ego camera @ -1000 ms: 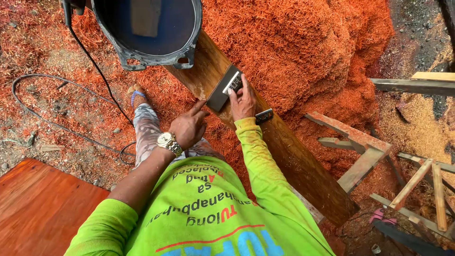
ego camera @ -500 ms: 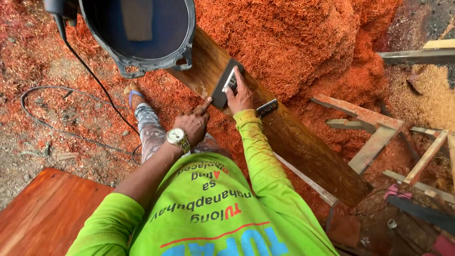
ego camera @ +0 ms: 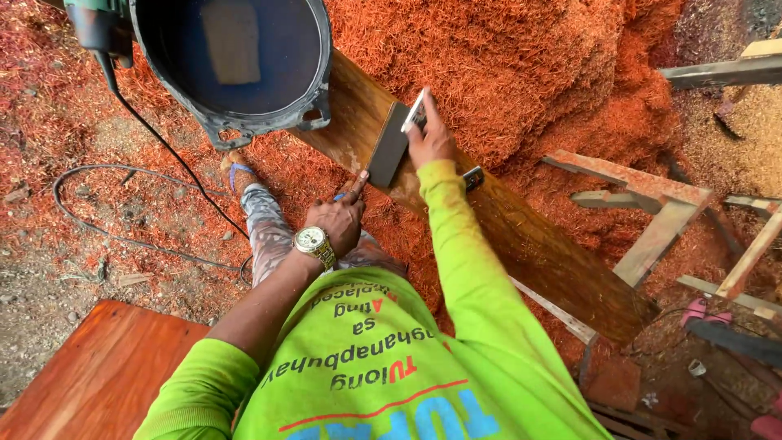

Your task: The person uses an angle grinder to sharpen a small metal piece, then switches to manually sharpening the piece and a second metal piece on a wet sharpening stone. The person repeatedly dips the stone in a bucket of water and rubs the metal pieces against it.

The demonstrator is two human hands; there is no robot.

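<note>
A dark try square (ego camera: 389, 145) lies across the long plank (ego camera: 521, 236); the right hand (ego camera: 430, 138) has its fingers clamped on it, and the left hand (ego camera: 338, 220) pinches a pencil beside it. Red sawdust (ego camera: 505, 73) piles behind, a round machine housing (ego camera: 236, 65) overhangs the plank's end.

No packages, signs or screens show. The only lettering is a printed block on the bright green shirt (ego camera: 383, 367) at the bottom centre: rows of dark green letters, a few red ones, a thin red line and large blue letters below.
</note>
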